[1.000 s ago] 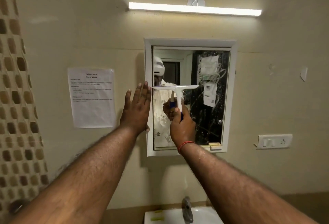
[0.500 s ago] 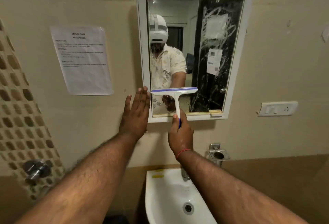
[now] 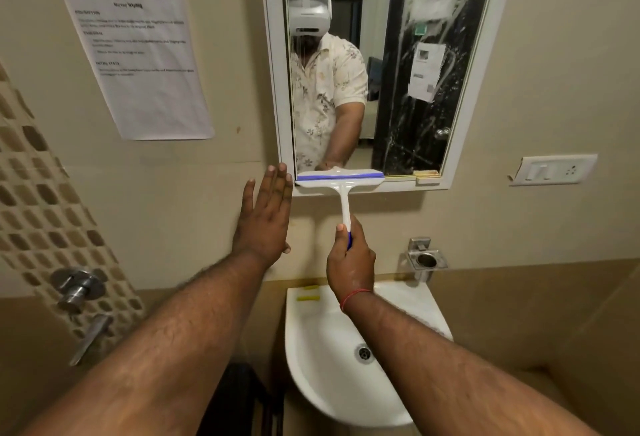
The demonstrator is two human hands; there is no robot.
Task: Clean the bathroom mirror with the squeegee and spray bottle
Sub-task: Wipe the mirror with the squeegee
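Squeegee [image 3: 341, 181] sits at the mirror's [image 3: 398, 65] bottom edge, right hand [image 3: 351, 261] clenched on its handle, left hand [image 3: 265, 219] flat and released against the wall. Left strip looks clear; right half is streaky and needs wiping. No spray bottle visible.

A printed paper sheet [image 3: 138, 55] hung on the beige wall [image 3: 225, 193], tilted slightly, its text too blurred to read. Left of it ran a strip of brown mosaic tiles [image 3: 38, 200], with a chrome tap valve [image 3: 77, 288] and a lever handle [image 3: 90, 338] fixed at its lower end. A white washbasin [image 3: 325, 390] sat below, its metal drain [image 3: 364, 353] near the middle and 2 small yellow marks [image 3: 307, 293] on its back ledge. Just right of the basin's back edge, a chrome holder [image 3: 424, 259] was mounted on the wall. Farther right and higher was a white switch plate [image 3: 552, 169].
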